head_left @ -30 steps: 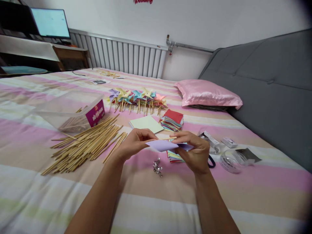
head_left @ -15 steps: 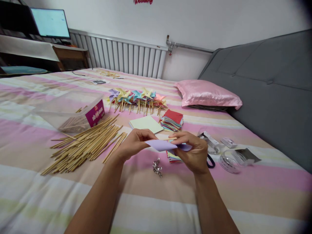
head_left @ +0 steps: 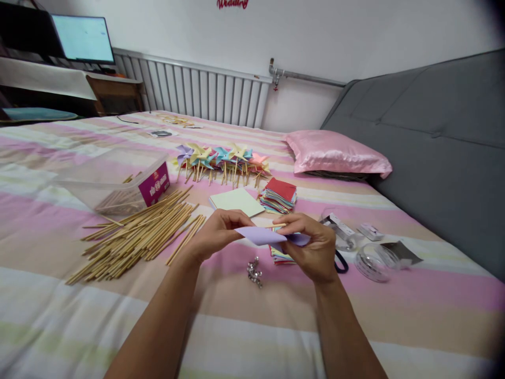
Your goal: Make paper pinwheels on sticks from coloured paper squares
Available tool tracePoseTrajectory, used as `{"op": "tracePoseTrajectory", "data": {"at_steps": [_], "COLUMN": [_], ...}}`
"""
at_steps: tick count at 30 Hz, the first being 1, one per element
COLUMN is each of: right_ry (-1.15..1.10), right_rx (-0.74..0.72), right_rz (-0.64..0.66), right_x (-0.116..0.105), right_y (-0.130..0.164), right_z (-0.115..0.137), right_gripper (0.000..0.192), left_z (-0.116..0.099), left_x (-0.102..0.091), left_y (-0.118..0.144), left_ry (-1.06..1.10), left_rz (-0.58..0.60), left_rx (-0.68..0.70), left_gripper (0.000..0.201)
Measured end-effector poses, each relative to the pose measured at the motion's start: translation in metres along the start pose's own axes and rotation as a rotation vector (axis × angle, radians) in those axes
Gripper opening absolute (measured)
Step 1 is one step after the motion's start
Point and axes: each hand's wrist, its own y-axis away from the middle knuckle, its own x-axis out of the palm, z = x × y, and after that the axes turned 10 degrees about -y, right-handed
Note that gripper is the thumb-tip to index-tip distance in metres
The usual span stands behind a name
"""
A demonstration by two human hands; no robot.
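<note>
Both my hands hold a lilac paper square (head_left: 262,235) above the striped bed. My left hand (head_left: 215,233) pinches its left edge. My right hand (head_left: 315,245) grips the right side, where the paper folds over, and a thin wooden stick (head_left: 276,226) lies between its fingers across the paper. A small heap of metal pins (head_left: 254,271) rests on the bed just below the paper. Under my right hand lies a stack of coloured paper squares (head_left: 281,255).
A pile of wooden sticks (head_left: 138,237) spreads at the left beside a clear plastic box (head_left: 118,179). Finished pinwheels (head_left: 221,158) lie further back, with a yellow paper sheet (head_left: 235,201) and another paper stack (head_left: 279,195). Tape rolls (head_left: 373,260) and a pink pillow (head_left: 335,152) are at the right.
Hardly anything differs; my right hand has shifted slightly up and left on the lilac paper.
</note>
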Motion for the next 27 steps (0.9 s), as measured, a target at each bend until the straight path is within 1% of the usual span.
{"op": "tracePoseTrajectory", "data": {"at_steps": [8, 16, 27], "right_ry": [-0.004, 0.008, 0.005], "right_rx": [-0.01, -0.028, -0.039], "right_rz": [0.008, 0.017, 0.018], "right_x": [0.0, -0.0001, -0.0005], "right_y": [0.0003, -0.0003, 0.0], "right_z": [-0.001, 0.0002, 0.0], "right_gripper": [0.012, 0.012, 0.011], "left_z": [0.0011, -0.0001, 0.0017], "left_x": [-0.0006, -0.0017, -0.0011], "left_y": [0.0011, 0.0012, 0.0005], "left_ry": [0.007, 0.037, 0.027], "left_rz": [0.008, 0.029, 0.024], "left_rx": [0.009, -0.014, 0.002], "left_gripper": [0.009, 0.009, 0.009]}}
